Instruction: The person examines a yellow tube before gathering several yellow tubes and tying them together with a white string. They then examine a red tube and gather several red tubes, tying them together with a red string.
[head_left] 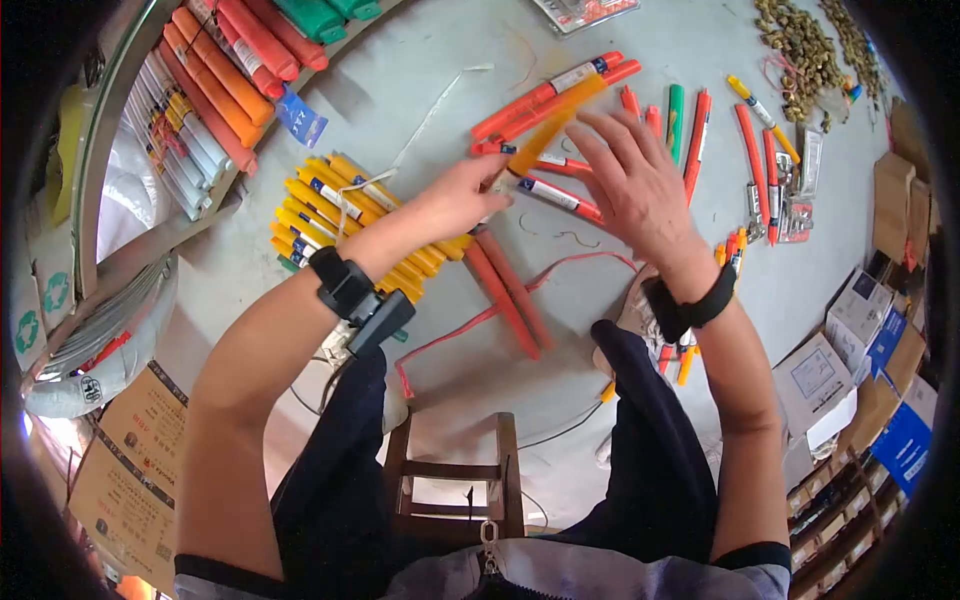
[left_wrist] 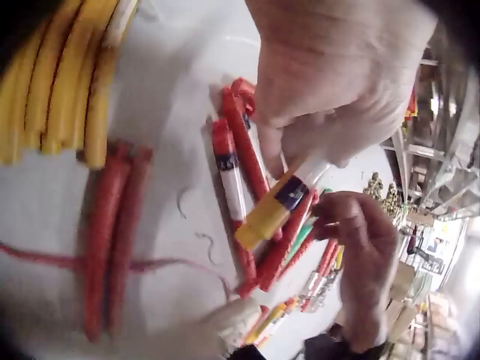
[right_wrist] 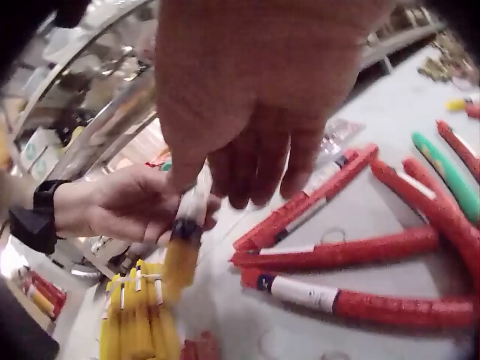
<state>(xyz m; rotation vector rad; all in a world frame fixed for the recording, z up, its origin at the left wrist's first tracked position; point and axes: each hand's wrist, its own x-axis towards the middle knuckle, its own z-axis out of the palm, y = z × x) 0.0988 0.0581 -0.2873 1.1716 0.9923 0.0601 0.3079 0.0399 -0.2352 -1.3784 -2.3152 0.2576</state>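
Observation:
My left hand [head_left: 465,200] pinches a slim yellow roll [head_left: 555,125] with a dark blue and white label, blurred in the head view. In the left wrist view the yellow roll [left_wrist: 274,210] slants below my left hand [left_wrist: 337,82]. My right hand [head_left: 635,185] is beside it, fingers extended. The right wrist view has the right thumb close to the pale end of the roll [right_wrist: 184,247]. Loose red rolls [head_left: 555,100] with similar labels lie just beyond the hands. Under my left forearm is a tied bundle of yellow rolls [head_left: 330,195].
Two red rolls [head_left: 505,295] lie across a pink ribbon [head_left: 575,258]. Farther right are a green roll [head_left: 676,120], more red rolls and a brown heap [head_left: 795,60]. A metal rack [head_left: 110,120] holding rolls stands at left; boxes [head_left: 810,380] line the right.

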